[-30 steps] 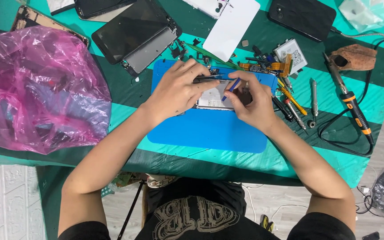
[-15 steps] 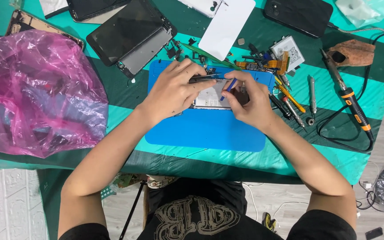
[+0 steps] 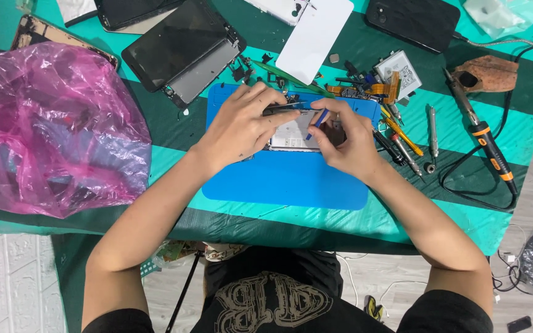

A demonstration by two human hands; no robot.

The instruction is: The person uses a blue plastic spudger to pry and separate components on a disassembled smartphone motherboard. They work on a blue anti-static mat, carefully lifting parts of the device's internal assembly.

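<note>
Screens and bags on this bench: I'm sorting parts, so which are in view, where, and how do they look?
Pink plastic bag: far left, crumpled, translucent.
Dark screen: upper left of blue mat, black glass, grey frame.
Black phone: top right, flat rectangle.
White sheet: top centre, blank.
Clear bag: top right corner.

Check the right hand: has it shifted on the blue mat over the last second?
No. The right hand stays at the mat's top right, blue tool pinched over the opened phone, as before.

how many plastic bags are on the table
2: a big crumpled pink plastic bag at the table's left end, and a small clear plastic bag at the far right corner. Others may lie outside the view.
</note>
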